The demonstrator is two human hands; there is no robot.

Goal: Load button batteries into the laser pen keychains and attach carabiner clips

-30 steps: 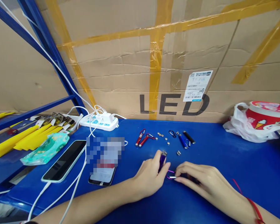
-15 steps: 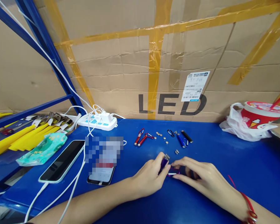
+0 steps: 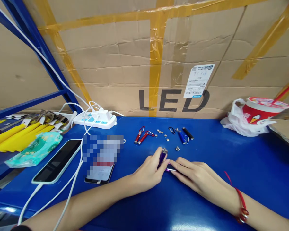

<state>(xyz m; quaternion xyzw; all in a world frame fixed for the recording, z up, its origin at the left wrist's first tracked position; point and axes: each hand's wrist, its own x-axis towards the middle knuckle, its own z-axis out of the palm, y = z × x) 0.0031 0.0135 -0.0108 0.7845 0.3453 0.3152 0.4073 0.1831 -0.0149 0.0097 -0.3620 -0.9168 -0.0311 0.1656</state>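
My left hand (image 3: 148, 173) is closed around a small purple keychain flashlight (image 3: 162, 157), its silver end pointing up and away from me. Just to the right, my right hand (image 3: 195, 175) pinches a purple carabiner clip (image 3: 170, 167) between thumb and fingers, close against the left fingertips. Whether clip and flashlight are joined is hidden by the fingers. Beyond the hands lies a short pile of button cells (image 3: 177, 149), with several loose button cells (image 3: 166, 135) behind it.
Red keychain flashlights (image 3: 144, 137), a blue flashlight (image 3: 182, 137), a black tube (image 3: 188, 133) and a black carabiner (image 3: 171, 130) lie farther back. Phones (image 3: 57, 162), cables and a power strip (image 3: 108, 123) occupy the left. A red cup (image 3: 257, 112) stands back right before a cardboard box (image 3: 125, 64).
The camera view has shifted, so everything sits higher and farther left. My right fingers have drawn closer together over the carabiner; my left hand keeps its grip on the flashlight.
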